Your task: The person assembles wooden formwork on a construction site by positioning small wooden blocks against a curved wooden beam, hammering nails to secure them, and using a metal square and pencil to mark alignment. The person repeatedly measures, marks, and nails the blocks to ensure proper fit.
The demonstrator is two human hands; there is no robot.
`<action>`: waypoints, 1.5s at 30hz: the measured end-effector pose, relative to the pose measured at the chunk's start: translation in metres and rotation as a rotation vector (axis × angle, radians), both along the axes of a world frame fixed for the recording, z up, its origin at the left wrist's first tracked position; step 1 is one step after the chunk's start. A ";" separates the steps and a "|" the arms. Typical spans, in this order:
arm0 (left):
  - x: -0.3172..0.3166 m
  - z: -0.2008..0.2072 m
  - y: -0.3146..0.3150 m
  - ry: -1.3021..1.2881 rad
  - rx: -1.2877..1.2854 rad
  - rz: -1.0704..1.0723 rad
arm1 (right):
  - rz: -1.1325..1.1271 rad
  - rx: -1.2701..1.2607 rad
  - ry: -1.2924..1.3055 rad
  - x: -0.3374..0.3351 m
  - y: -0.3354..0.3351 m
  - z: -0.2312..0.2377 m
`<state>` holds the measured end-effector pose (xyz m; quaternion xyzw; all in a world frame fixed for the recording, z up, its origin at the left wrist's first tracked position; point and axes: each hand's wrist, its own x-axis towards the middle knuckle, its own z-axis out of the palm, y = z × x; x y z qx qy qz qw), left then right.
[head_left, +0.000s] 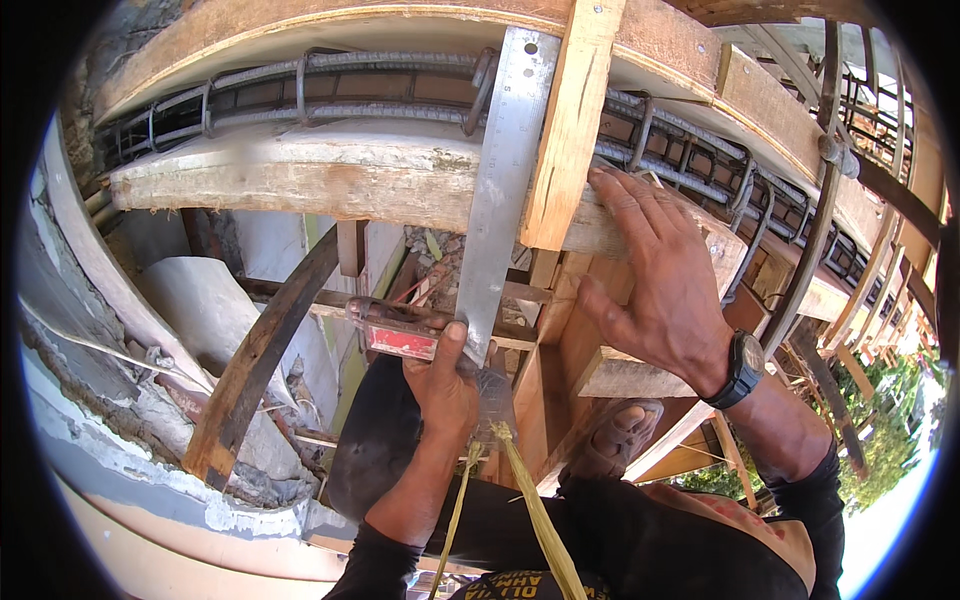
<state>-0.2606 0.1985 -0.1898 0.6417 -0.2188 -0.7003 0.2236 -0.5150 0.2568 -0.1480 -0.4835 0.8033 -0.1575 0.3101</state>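
Note:
In my left hand is a try square, my thumb and fingers closed round its corner. Its long steel blade with ruler marks reaches away from me across a rough timber beam. The short stock, metal with a red face, points left from the hand. Just right of the blade, a light wooden batten crosses over the beam. My right hand lies on the beam beside the batten, fingers and thumb spread, holding nothing. A dark watch is on that wrist.
Ribbed steel reinforcement bars run behind the beam inside wooden formwork. A dark curved timber slants at the left, near broken concrete. My foot shows below the right hand. Yellow straps hang in front of me.

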 end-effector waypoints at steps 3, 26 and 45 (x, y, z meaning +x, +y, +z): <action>-0.001 0.003 -0.001 0.001 0.027 -0.002 | 0.005 -0.009 0.018 -0.003 0.002 -0.005; -0.007 0.009 -0.006 0.051 0.040 0.030 | -0.038 0.037 0.027 0.002 0.007 -0.006; -0.007 0.009 -0.006 0.122 0.094 0.081 | -0.010 -0.068 -0.018 -0.004 0.002 -0.015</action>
